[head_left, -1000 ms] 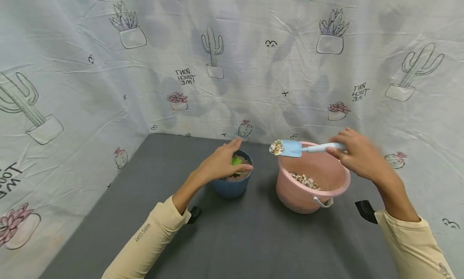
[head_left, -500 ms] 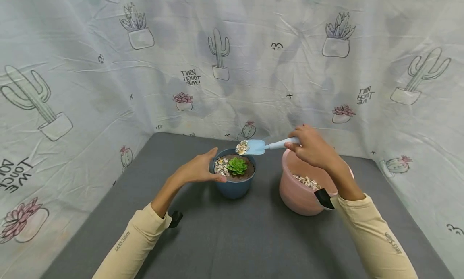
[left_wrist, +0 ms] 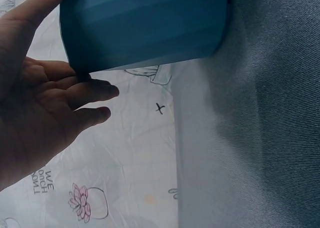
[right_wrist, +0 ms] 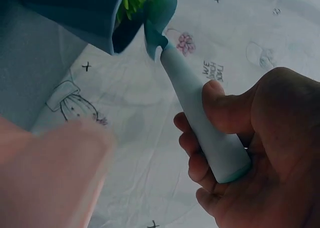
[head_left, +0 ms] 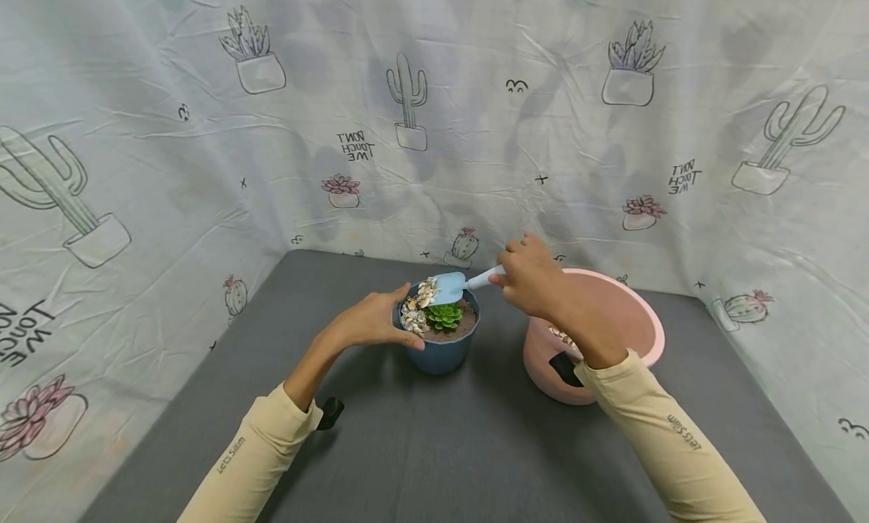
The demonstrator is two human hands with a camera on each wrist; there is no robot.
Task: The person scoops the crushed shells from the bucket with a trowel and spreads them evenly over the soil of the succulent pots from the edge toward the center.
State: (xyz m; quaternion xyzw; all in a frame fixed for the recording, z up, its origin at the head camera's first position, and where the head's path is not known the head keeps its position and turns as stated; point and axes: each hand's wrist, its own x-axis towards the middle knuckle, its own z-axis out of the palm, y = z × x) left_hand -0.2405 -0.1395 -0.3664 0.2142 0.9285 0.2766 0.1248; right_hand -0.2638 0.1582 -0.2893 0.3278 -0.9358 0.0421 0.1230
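Observation:
A blue flower pot [head_left: 437,357] holds a green succulent [head_left: 443,318] in brown soil, with pale pebbles [head_left: 412,319] over the soil's left side. My left hand [head_left: 363,321] spans the pot's left side, thumb at the near rim and fingers round the far rim. In the left wrist view the pot wall [left_wrist: 145,27] lies between thumb and fingers; the outer fingers stand free. My right hand [head_left: 532,275] grips the handle of a light blue garden trowel [head_left: 448,287]. Its blade is tipped over the pot behind the succulent, pebbles at the tip.
A pink bucket [head_left: 653,334] with pebbles inside stands right of the pot, partly hidden by my right forearm. Both rest on a grey table [head_left: 407,447]. A cactus-print curtain [head_left: 475,130] borders the back and sides.
My right hand has carried the loaded trowel left from the bucket to the pot and tilted it down. My left hand has moved from over the pot to its left rim.

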